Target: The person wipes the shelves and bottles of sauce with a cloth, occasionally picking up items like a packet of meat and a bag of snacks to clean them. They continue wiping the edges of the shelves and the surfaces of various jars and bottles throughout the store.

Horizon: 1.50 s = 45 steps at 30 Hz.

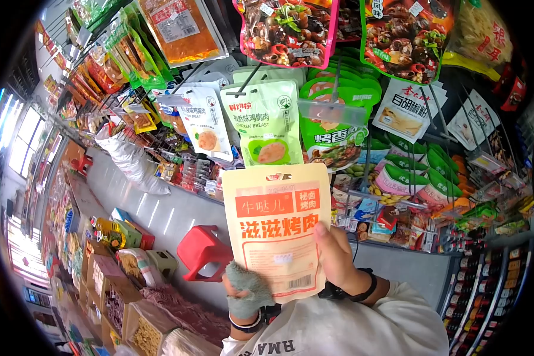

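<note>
A cream-coloured food packet [279, 249] with orange and red Chinese lettering and a barcode is held upright in front of me. My right hand [342, 260] grips its right edge, thumb on the front. At the lower left corner, my left hand [234, 286] is closed on a grey-green cloth [249, 291], which lies against the packet and covers most of that hand. Just behind the packet hang a green chicken breast pouch [266, 127] and a white pouch [204, 121] on hooks.
Hanging pouches [288, 29] fill the rack above and to the right. A red stool [204, 252] stands on the grey floor [160, 216]. Boxes of dry goods [148, 332] line the left; bottles [489, 291] fill shelves at lower right.
</note>
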Available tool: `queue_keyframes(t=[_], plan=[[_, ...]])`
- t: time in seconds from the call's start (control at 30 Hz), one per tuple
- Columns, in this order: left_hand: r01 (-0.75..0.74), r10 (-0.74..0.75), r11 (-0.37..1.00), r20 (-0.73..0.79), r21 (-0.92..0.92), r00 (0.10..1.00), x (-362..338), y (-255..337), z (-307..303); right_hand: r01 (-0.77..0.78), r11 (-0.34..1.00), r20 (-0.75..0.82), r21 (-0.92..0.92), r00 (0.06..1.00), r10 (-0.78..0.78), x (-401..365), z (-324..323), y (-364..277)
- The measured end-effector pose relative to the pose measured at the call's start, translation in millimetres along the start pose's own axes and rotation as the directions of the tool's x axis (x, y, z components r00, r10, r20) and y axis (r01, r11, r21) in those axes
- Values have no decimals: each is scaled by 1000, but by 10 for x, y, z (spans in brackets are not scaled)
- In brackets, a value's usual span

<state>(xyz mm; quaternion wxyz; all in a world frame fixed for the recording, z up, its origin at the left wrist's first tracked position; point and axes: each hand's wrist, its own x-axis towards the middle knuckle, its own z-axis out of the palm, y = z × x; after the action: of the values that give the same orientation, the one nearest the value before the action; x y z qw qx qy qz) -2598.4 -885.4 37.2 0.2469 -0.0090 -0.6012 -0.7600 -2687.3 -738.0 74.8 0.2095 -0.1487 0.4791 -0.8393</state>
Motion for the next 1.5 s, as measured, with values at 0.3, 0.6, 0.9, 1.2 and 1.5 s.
queue_keyframes(t=[0.3,0.6,0.9,1.2,1.5], plan=[[-2,-2,999,-75,-47,997,-116,95,-30,12,995,-33,100,999,-9,-30,38,32],[72,-147,973,-352,-217,924,-209,40,-130,-8,996,-82,94,996,15,6,-70,27],[254,-304,910,-109,-327,946,-231,-198,-417,11,998,-91,58,996,-6,58,-173,-87],[338,-325,932,108,-128,939,-207,-4,-118,22,998,-105,63,994,-16,52,-230,-73],[261,-261,965,52,0,964,-235,-71,-41,40,998,-87,44,996,-36,51,-297,-110]])
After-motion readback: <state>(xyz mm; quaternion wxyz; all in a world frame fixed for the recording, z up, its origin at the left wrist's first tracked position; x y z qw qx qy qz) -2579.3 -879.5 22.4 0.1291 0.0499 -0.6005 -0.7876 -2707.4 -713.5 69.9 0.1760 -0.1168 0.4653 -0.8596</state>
